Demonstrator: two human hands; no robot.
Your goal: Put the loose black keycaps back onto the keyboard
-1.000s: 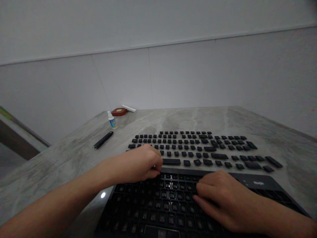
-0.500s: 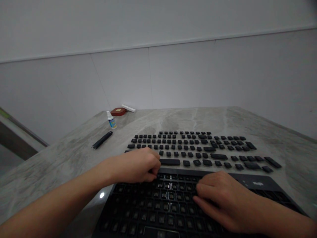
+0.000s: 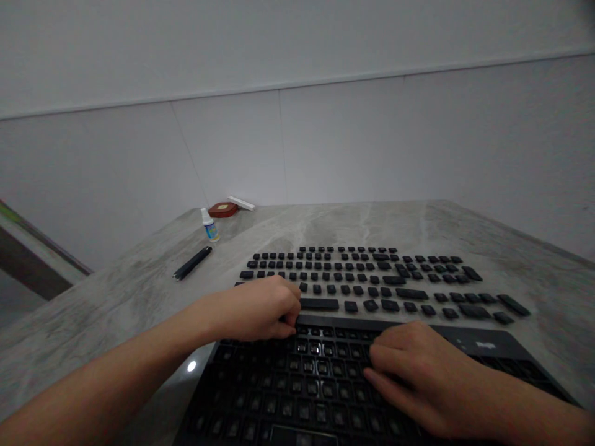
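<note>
A black keyboard frame (image 3: 483, 344) with its keycaps removed lies at the near edge of the table. Several loose black keycaps (image 3: 372, 279) are laid out in rows on the table just beyond it. My left hand (image 3: 260, 306) is curled closed at the frame's upper left edge, fingertips pinched together; what they hold is hidden. My right hand (image 3: 418, 371) rests flat on the middle of the frame, fingers stretched out over the switches.
The grey marble table (image 3: 116, 297) meets a white wall. On its far left lie a black pen-like tool (image 3: 193, 263), a small white bottle (image 3: 210, 226), a red-brown round case (image 3: 223, 209) and a white strip (image 3: 242, 202).
My left hand has slid slightly back toward the frame's upper left edge. My right hand has stayed in place.
</note>
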